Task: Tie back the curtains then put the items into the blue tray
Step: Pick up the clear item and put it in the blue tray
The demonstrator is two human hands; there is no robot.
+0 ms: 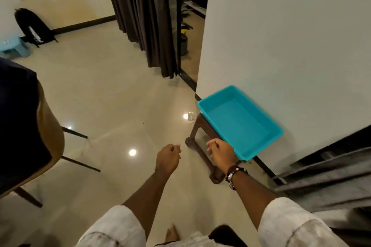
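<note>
A blue tray (239,121) sits on a dark brown stool (200,142) against the white wall at the right; nothing shows inside it. Dark brown curtains (144,16) hang loose at the doorway in the back. My left hand (167,158) is out in front, fingers curled, with a small dark thing pinched at the fingertips that I cannot make out. My right hand (220,152) hovers just left of the tray's near corner, fingers loosely bent, holding nothing that I can see. A small clear glass item (190,116) stands on the floor beside the stool.
A chair (30,126) with dark legs fills the left side. A black backpack (33,26) and a light blue stool (15,46) stand by the far left wall. Grey steps (325,182) lie at the lower right. Glossy tiled floor stretches ahead.
</note>
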